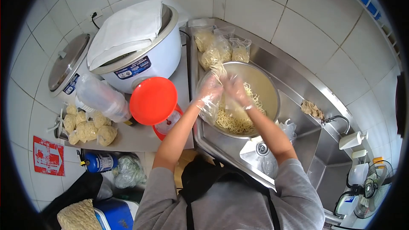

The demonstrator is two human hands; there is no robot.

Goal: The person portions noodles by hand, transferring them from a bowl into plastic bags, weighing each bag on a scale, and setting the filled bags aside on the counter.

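Yellow noodles lie in a large round metal bowl on the sink. Both of my hands are over the bowl, close together, with loose clear plastic around them. A bunch of pale noodle strands sticks up at the fingers of my left hand, which is closed on it. My right hand is beside it, smeared by motion, so its fingers cannot be read. Clear plastic hangs below my left hand at the bowl's left rim. Behind the bowl stand several clear bags of noodles.
To the left are a red-topped scale, a large rice cooker with a white cloth, a stack of clear plastic containers and several bagged noodle portions. On the right are sink basins and a faucet.
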